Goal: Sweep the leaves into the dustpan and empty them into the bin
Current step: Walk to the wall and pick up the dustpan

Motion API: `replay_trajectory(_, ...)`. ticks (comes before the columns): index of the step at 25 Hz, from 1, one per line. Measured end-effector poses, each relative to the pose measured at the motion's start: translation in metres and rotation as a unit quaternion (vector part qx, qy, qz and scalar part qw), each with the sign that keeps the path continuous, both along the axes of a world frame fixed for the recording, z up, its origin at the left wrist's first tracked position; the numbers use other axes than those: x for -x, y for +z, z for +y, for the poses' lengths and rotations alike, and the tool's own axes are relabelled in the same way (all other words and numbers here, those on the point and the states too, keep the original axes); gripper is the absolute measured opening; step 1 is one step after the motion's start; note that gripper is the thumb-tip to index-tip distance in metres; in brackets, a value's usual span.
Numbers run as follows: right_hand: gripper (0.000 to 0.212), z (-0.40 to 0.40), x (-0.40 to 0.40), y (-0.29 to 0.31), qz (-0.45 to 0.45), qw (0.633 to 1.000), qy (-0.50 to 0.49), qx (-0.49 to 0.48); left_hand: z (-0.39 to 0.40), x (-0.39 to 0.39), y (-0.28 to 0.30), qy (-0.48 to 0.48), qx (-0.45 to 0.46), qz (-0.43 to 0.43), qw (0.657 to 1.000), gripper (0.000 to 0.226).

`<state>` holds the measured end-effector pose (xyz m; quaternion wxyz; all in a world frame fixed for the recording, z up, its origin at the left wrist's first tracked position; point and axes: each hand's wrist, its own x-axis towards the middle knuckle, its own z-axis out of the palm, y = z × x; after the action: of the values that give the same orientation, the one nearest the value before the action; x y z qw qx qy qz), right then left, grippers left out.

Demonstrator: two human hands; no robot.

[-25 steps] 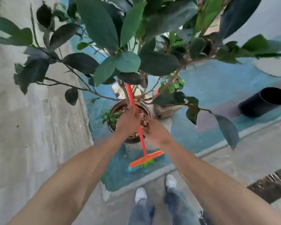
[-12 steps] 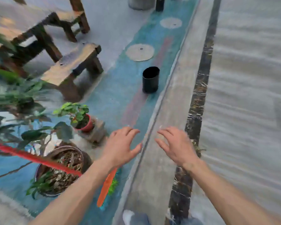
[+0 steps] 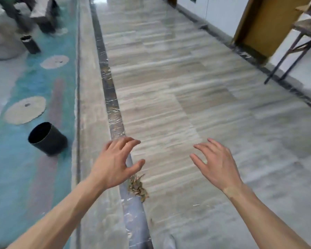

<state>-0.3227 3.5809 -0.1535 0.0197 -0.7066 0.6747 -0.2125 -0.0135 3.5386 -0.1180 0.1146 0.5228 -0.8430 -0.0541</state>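
A small heap of dry brown leaves (image 3: pixel 137 187) lies on the pale stone floor, against the dark marble strip (image 3: pixel 113 105). My left hand (image 3: pixel 115 162) hovers just above and left of the heap, fingers spread and empty. My right hand (image 3: pixel 217 162) is held out to the right over the bare floor, fingers also spread, holding nothing. No broom, dustpan or bin lid is in view. A black cylindrical bin (image 3: pixel 47 139) lies tilted on the teal ground to the left.
A second black cylinder (image 3: pixel 30 44) stands farther back left beside a grey sack (image 3: pixel 2 42). Round stone discs (image 3: pixel 25 110) dot the teal strip. A metal-legged table (image 3: pixel 294 45) and a yellow door (image 3: pixel 264 22) stand at the right wall.
Both hands let go of the red-handled broom by the potted plant. The view then swung right along the corridor, so the plants and broom are gone and the leaf heap has appeared.
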Motion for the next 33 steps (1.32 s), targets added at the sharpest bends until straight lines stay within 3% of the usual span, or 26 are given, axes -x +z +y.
replay_trajectory(7,0.039,-0.073,0.119,-0.004,-0.022,0.988,-0.119,0.092,-0.141,0.153,0.019,-0.096,0.035,0.021,0.994,0.059)
replay_trajectory(10,0.040,-0.115,0.145,-0.011,0.015,0.990,-0.114,0.083,-0.188,0.203,0.009,-0.127,0.059,0.031,0.990,0.059)
replay_trajectory(23,0.053,-0.459,0.344,0.027,0.146,0.984,-0.093,0.046,-0.520,0.391,-0.014,-0.108,0.065,0.042,0.991,0.062)
replay_trajectory(33,0.054,-0.785,0.476,0.030,0.108,0.989,-0.069,0.068,-0.816,0.523,-0.012,-0.045,0.114,0.024,0.992,0.060)
